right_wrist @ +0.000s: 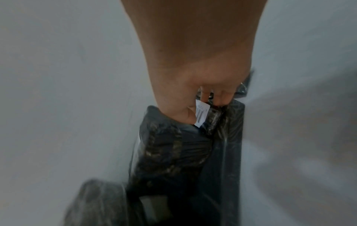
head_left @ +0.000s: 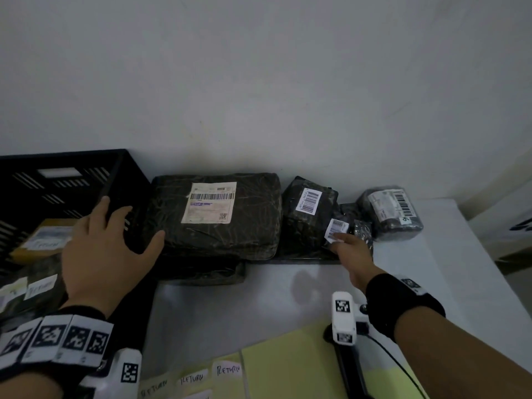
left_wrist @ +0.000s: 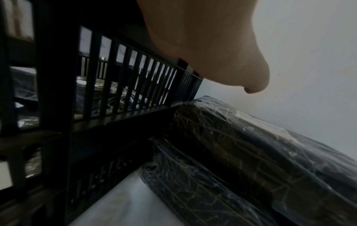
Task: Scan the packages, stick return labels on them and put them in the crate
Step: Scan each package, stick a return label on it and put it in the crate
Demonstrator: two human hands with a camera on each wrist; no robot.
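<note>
right hand (head_left: pixel 349 249) is pinching a small dark package (head_left: pixel 349 226) on the bench (head_left: pixel 288 286), left hand (head_left: pixel 109 249) is hovering open by the crate (head_left: pixel 66 159) already holding labelled parcels; four packages seem left, return labels (head_left: pixel 191 378) waiting.

wall (head_left: pixel 259 82): plain pale grey, behind the table
table (head_left: pixel 259 298): white top, pushed against the wall
</note>
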